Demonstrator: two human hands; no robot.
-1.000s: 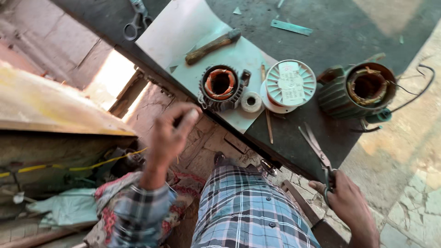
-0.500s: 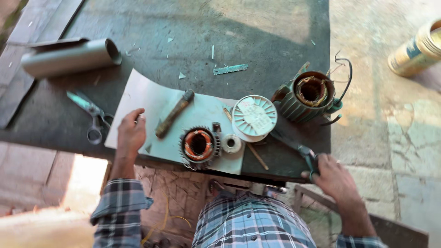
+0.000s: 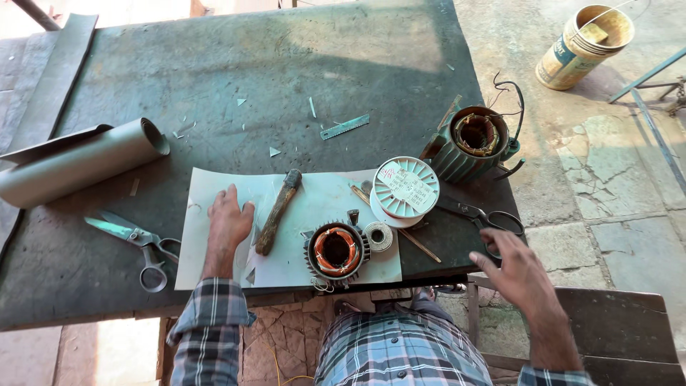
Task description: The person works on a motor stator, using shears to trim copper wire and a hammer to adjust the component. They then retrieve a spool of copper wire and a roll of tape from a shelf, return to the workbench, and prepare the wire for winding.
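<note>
My left hand lies flat, palm down, on a pale sheet of insulating paper spread over the dark workbench. A wooden-handled tool rests just right of that hand. A finned motor stator with copper windings sits at the sheet's near edge, beside a small roll of tape and a white spool. My right hand hovers with fingers spread off the bench's right corner, next to black scissors. It holds nothing.
A second stator with black leads stands at the right edge. A rolled grey sheet and teal scissors lie at the left. A steel ruler and paper scraps lie mid-bench. A bucket stands on the stone floor.
My view has swung up over the bench. My left hand moved from the sheet's left edge onto the sheet and lies flat. My right hand left the black scissors and opened.
</note>
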